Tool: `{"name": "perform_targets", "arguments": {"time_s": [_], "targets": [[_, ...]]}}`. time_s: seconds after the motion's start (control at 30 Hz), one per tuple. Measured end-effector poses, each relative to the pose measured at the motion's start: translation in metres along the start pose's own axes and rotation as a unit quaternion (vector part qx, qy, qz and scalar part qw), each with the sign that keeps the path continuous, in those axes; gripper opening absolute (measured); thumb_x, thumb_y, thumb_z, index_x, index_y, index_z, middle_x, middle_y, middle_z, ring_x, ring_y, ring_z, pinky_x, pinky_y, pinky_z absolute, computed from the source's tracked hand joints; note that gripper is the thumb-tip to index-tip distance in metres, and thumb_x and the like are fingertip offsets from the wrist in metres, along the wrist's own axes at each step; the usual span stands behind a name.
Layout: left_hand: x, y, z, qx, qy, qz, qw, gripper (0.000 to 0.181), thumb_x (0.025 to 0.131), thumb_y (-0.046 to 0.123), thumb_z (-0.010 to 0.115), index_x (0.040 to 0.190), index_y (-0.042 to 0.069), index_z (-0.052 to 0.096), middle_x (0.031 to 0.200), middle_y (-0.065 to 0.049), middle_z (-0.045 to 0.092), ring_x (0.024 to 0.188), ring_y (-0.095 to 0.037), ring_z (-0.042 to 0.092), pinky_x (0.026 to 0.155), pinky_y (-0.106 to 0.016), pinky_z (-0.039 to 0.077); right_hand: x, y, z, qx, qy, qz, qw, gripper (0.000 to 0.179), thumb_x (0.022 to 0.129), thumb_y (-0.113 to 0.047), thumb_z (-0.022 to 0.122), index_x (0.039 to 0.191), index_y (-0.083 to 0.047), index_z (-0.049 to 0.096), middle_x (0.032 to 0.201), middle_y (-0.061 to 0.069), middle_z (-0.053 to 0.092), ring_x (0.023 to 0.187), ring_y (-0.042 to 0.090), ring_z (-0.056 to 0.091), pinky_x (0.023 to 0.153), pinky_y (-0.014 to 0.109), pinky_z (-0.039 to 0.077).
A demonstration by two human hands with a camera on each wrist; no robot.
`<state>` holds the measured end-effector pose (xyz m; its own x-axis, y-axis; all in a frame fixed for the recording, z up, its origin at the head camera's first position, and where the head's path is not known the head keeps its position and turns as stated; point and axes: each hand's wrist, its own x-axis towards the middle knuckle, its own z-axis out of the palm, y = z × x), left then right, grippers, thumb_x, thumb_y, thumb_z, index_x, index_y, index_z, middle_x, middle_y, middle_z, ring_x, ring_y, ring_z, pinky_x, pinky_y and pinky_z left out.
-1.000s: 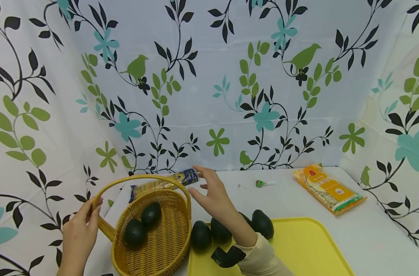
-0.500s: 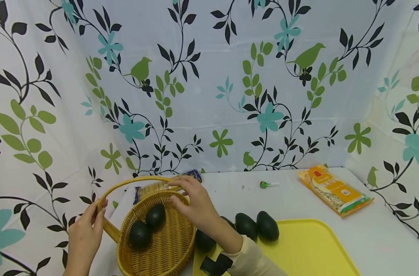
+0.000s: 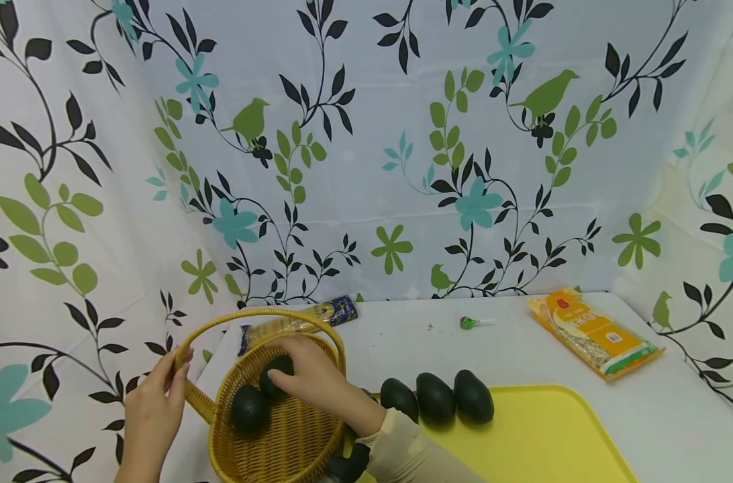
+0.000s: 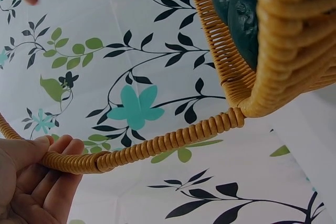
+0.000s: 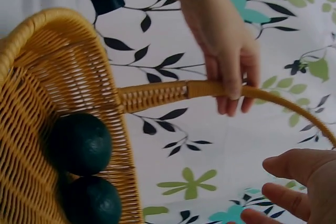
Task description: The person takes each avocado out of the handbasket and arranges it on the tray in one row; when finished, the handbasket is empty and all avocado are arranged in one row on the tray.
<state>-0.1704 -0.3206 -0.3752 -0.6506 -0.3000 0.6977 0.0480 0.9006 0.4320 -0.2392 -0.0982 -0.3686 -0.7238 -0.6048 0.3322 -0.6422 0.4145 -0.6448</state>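
Observation:
My left hand (image 3: 155, 409) pinches the handle (image 4: 157, 148) of a yellow-brown wicker basket (image 3: 300, 436) between thumb and fingers, to the left of the tray. Two dark green avocados lie inside the basket against its left side, one nearer (image 3: 250, 409) and one farther (image 3: 277, 374). My right hand (image 3: 311, 372) reaches under the handle's arch, over the far avocado, partly covering it in the head view. In the right wrist view the fingers of that right hand (image 5: 310, 182) are spread, apart from the avocados, with nothing held.
Several more avocados (image 3: 435, 399) stand in a row along the far left edge of a yellow tray (image 3: 542, 436). Behind the basket lies a long blue-ended packet (image 3: 339, 310). A lollipop (image 3: 468, 323) and an orange bag (image 3: 593, 335) lie farther back on the white table.
The right hand has travelled left, from above the avocados by the tray to the basket and down into it. Its left counterpart keeps its hold on the handle. The head view has shifted slightly.

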Motion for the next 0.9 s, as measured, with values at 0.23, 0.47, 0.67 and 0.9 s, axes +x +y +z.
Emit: {"name": "perform_targets", "arguments": {"time_s": [0.23,0.47,0.67,0.9], "targets": [[0.001,-0.002,0.000,0.000,-0.001,-0.002,1.0000,0.027,0.089,0.001,0.059,0.116,0.000,0.062,0.106,-0.019,0.070,0.088,-0.040,0.068,0.075,-0.052,0.049,0.022,0.014,0.033,-0.022,-0.055,0.098,0.9934,0.059,0.089,-0.037,0.063,0.141,-0.019,0.042,0.143,0.003,0.045,0.131,0.019,0.046,0.100,0.033,0.046],[-0.002,-0.001,-0.001,-0.003,-0.008,-0.002,1.0000,0.028,0.089,-0.001,0.059,0.116,-0.002,0.061,0.106,-0.021,0.070,0.089,-0.042,0.068,0.074,-0.054,0.050,0.029,0.028,0.064,-0.039,-0.079,0.156,0.9839,0.068,0.085,-0.037,0.067,0.142,-0.013,0.039,0.145,0.009,0.042,0.131,0.025,0.045,0.099,0.037,0.047],[-0.003,-0.002,-0.001,0.000,-0.007,0.003,1.0000,0.027,0.088,-0.001,0.060,0.115,-0.001,0.062,0.105,-0.020,0.070,0.088,-0.040,0.068,0.072,-0.051,0.051,0.030,0.031,0.077,-0.037,-0.101,0.183,0.9773,0.071,0.086,-0.036,0.066,0.146,-0.017,0.034,0.152,0.010,0.033,0.136,0.030,0.040,0.100,0.043,0.046],[-0.001,-0.001,-0.001,-0.005,-0.015,-0.006,0.9999,0.028,0.090,0.000,0.058,0.117,-0.001,0.061,0.108,-0.020,0.069,0.092,-0.041,0.067,0.072,-0.053,0.051,0.036,0.031,0.082,-0.052,-0.111,0.193,0.9736,0.070,0.087,-0.035,0.066,0.147,-0.020,0.033,0.152,0.008,0.033,0.135,0.030,0.040,0.099,0.043,0.047]]}}
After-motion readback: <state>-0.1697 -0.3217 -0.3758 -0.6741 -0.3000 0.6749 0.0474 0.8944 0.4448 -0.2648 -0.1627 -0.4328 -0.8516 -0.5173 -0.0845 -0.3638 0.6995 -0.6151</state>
